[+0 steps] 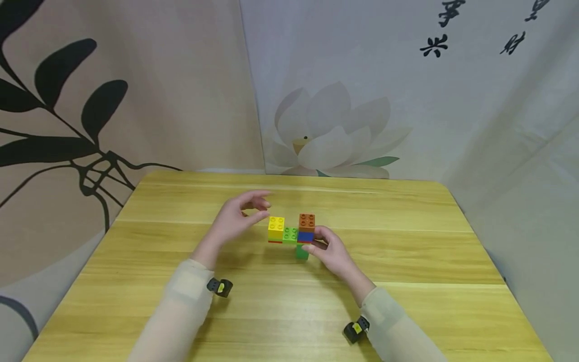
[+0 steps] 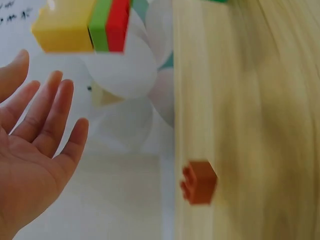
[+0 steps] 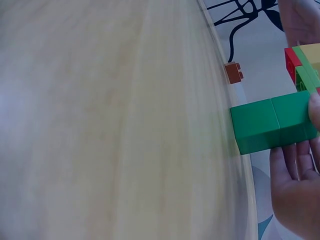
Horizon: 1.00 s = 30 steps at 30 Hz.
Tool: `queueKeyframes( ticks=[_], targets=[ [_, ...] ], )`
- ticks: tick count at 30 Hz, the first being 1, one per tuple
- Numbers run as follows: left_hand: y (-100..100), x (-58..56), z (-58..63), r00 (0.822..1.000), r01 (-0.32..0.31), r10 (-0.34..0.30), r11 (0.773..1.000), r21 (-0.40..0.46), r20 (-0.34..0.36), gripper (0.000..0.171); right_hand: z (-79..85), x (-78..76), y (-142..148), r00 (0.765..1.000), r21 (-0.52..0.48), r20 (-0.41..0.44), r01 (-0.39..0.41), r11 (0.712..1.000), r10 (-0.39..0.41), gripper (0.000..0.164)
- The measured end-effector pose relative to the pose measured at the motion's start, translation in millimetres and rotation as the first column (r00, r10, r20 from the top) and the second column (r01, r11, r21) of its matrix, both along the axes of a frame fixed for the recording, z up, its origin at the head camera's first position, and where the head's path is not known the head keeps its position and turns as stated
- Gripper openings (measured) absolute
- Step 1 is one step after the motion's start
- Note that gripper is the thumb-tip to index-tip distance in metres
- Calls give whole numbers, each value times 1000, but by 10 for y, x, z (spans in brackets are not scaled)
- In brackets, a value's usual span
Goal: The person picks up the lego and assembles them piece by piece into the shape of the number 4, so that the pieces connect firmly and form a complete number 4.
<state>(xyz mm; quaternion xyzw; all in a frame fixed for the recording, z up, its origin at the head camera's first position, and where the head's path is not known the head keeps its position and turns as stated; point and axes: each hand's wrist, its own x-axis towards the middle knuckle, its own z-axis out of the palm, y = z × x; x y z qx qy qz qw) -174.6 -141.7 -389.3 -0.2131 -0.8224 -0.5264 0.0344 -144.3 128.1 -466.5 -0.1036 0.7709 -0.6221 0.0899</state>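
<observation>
My right hand (image 1: 333, 255) holds a toy brick assembly (image 1: 290, 235) above the table, thumb and fingers gripping its right side. Its left end carries a yellow brick (image 1: 276, 224) over thin green and red layers, with light green studs in the middle. On the right, a brown brick (image 1: 306, 221) sits on a blue brick (image 1: 306, 237). Two dark green bricks (image 3: 270, 122) form a column underneath. My left hand (image 1: 236, 215) hovers just left of the yellow brick, its fingers loosely extended and apart from it in the left wrist view.
A loose orange-brown brick (image 2: 201, 183) lies on the wooden table (image 1: 398, 241) near its far edge, behind my left hand in the head view. Printed curtains (image 1: 190, 90) hang behind the table. Small black cameras (image 1: 220, 287) are worn on both wrists.
</observation>
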Motion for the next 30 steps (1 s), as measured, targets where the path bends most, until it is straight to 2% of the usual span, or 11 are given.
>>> queueKeyframes(
  ticks=[8, 15, 17, 19, 22, 26, 30],
  targets=[
    [-251, -77, -169, 993, -83, 85, 996, -20, 78, 45, 21, 8, -4, 1000, 7, -4, -5, 1000, 5, 34],
    [-401, -147, -346, 985, -128, 131, 991, -39, 108, 51, -7, 5, 1, 1000, 1, -9, -6, 1000, 6, 35],
    [-437, -169, -392, 981, -134, 140, 990, -49, 132, 52, 81, 39, -7, 1000, 3, -11, -11, 1000, 11, 33],
    [-473, -192, -438, 978, -134, 141, 989, -57, 153, 54, 207, 92, -22, 1000, 6, -14, -15, 1000, 15, 32],
    [-524, -222, -501, 971, -128, 140, 989, -75, 192, 57, 202, 93, -18, 1000, 11, -23, -18, 1000, 18, 32],
    [-584, -255, -585, 964, -106, 128, 989, -105, 234, 63, -12, 3, 14, 999, 6, -32, -16, 1000, 16, 34],
    [-632, -285, -668, 959, -80, 115, 986, -143, 257, 67, -19, 0, 19, 999, 3, -39, -21, 1000, 21, 34]
  ],
)
